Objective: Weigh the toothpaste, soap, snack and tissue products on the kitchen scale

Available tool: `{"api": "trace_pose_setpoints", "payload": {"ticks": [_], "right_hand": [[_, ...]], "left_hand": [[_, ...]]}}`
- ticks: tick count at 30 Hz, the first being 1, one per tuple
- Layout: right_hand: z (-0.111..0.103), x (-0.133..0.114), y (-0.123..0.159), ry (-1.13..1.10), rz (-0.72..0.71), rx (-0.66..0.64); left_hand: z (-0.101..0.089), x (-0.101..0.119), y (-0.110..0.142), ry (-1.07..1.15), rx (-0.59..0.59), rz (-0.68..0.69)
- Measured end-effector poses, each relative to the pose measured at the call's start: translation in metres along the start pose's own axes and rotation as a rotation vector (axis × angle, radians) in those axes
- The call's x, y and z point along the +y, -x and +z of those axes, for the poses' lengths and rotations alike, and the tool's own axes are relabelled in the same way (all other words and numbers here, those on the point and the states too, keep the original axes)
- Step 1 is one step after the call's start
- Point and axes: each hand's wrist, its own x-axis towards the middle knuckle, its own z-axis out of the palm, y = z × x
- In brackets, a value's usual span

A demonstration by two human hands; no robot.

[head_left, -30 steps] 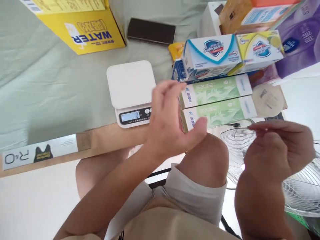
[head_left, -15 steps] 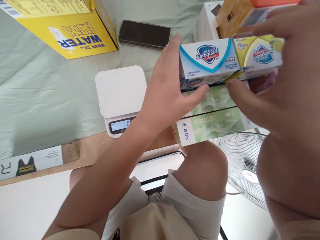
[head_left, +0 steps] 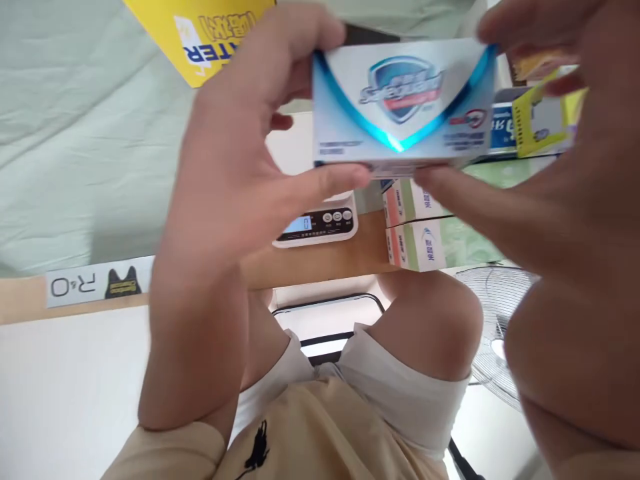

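A white and blue Safeguard soap box (head_left: 405, 100) is lifted close to the camera, its printed front facing me. My left hand (head_left: 240, 127) grips its left end, thumb along the lower edge. At the right end my right hand (head_left: 545, 153) holds it too, thumb under the lower edge and fingers at the top corner. Below and behind the box lies a white kitchen scale (head_left: 317, 223), partly covered by my left hand and the box; its display is lit. Green and white toothpaste boxes (head_left: 430, 243) lie side by side near my right thumb.
A yellow carton (head_left: 200, 40) stands at the back left. A yellow soap box (head_left: 545, 123) is behind my right hand. A dark phone (head_left: 370, 33) shows partly above the held box. A long printed box (head_left: 100, 283) lies along the wooden edge. A fan (head_left: 500, 327) stands at lower right.
The Safeguard box has come up off the toothpaste boxes and left, nearer the camera, now gripped at both ends. The view has shifted, and the scale now sits behind the box.
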Motion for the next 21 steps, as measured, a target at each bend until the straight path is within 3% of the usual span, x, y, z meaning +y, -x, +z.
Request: {"api": "trace_pose_setpoints", "payload": {"ticks": [2,4,9,14,21], "right_hand": [[0.028,-0.021,0.008,0.096,-0.072,-0.049],[0.058,-0.032,0.013,0.031,-0.05,-0.039],[0.114,-0.029,0.015,-0.078,-0.038,-0.043],[0.136,-0.038,0.004,-0.09,0.027,-0.038],[0.144,-0.038,0.004,-0.075,0.048,-0.065]], "left_hand": [[-0.021,-0.012,0.018,-0.002,0.024,-0.054],[-0.03,-0.026,0.031,0.065,0.046,-0.076],[-0.026,-0.059,0.038,0.144,0.033,-0.278],[-0.028,-0.068,0.033,0.104,0.02,-0.365],[-0.029,-0.074,0.036,0.176,-0.005,-0.396]]}}
